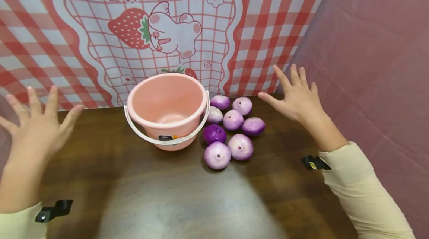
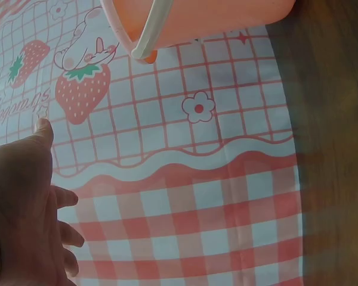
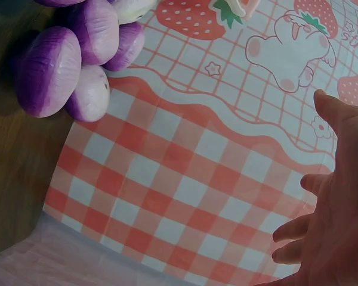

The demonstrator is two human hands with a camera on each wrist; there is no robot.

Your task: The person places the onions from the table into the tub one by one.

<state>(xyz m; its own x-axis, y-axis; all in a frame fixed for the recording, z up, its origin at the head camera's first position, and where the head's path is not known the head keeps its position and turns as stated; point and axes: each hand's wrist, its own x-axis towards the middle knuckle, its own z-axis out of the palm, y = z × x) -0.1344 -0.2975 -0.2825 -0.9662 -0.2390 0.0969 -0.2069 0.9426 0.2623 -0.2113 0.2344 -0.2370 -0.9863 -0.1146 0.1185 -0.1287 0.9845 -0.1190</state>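
A pink bucket (image 1: 167,101) with a white handle stands upright at the back of the wooden table, its inside bare. Beside it on the right lie several purple-and-white onions (image 1: 233,120), close together. The left hand (image 1: 38,127) is held up left of the bucket, fingers spread, touching nothing. To the right of the onions the right hand (image 1: 296,97) hovers with spread fingers and holds nothing. In the left wrist view the bucket (image 2: 209,21) shows at the top; the right wrist view has the onions (image 3: 51,71) at upper left.
Behind the table (image 1: 161,198) hangs a red-and-white checked cloth (image 1: 268,30) with strawberry prints. A plain pink cloth (image 1: 378,45) borders the right side. Each sleeve cuff carries a black strap piece.
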